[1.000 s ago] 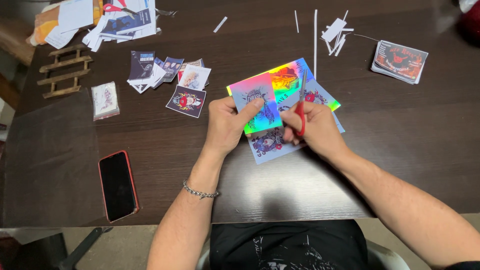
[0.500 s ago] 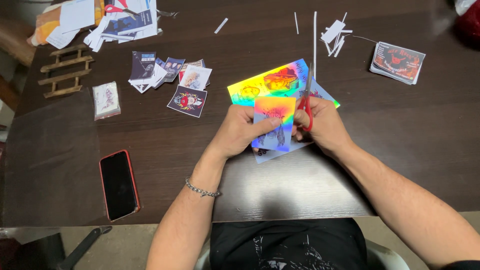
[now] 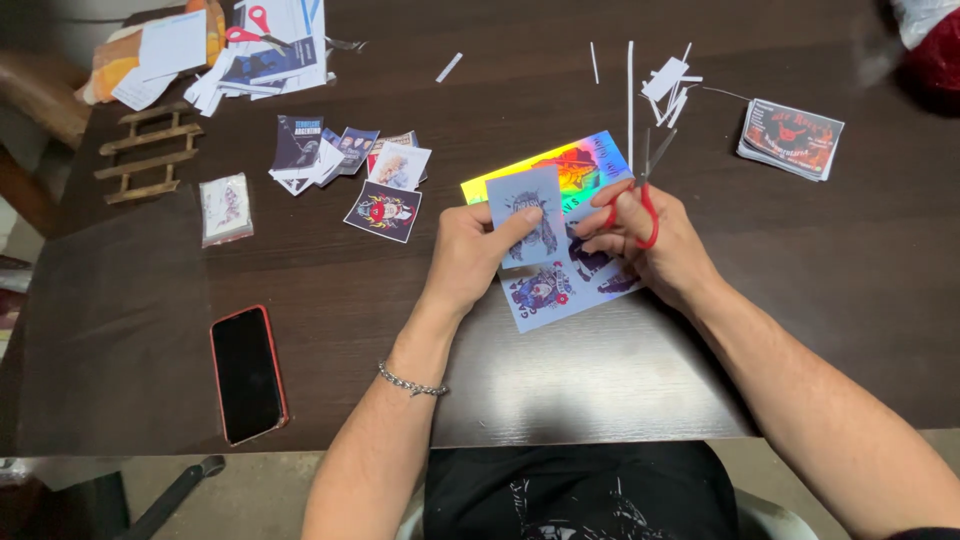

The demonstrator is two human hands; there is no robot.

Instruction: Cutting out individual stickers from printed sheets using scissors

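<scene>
Sticker sheet (image 3: 560,285), holographic, lies on the dark desk (image 3: 820,300) before the person. Left hand (image 3: 470,255) pinches a cut sticker (image 3: 522,205) above it. Right hand (image 3: 655,240) grips red scissors (image 3: 640,195), blades parted. Phone (image 3: 248,373) lies well left.

Both forearms reach forward from the body and come close together. The left hand (image 3: 472,262) is half closed, thumb stretched toward the right. The right hand (image 3: 655,245) is curled, fingers bent inward, wrist straight.
</scene>
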